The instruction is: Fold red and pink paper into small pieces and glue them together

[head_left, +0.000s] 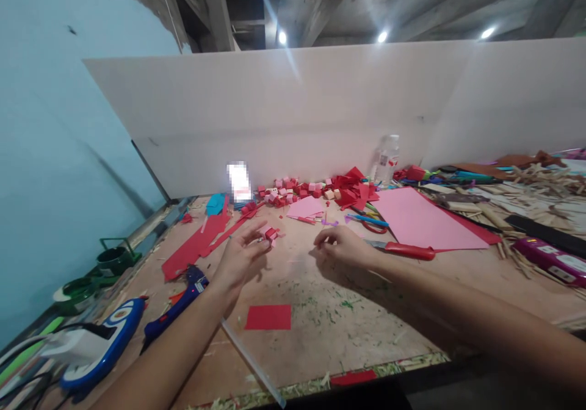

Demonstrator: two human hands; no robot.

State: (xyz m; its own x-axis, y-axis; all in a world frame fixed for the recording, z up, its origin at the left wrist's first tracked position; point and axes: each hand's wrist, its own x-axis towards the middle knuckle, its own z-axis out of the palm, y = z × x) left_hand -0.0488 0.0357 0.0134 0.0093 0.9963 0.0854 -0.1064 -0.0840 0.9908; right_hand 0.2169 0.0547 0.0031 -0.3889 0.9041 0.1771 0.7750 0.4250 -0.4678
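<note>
My left hand (242,254) pinches a small red and pink paper cube (271,234) between thumb and fingers, just above the table. Apart from it, my right hand (341,246) hangs over the middle of the table with its fingers curled together; whatever they hold, if anything, is too small to make out. Below my left hand lies a red paper rectangle (268,317). A blue hot glue gun (180,303) rests beside my left forearm, and a clear glue stick (251,361) lies at the front. Close to my right wrist is a red-handled knife (407,250).
A pile of small pink and red cubes (284,191) lies along the white partition (293,111). Pink paper sheets (425,218) and a water bottle (387,161) are on the right. A blue power strip (107,352) sits at left; red paper (196,248) lies nearby.
</note>
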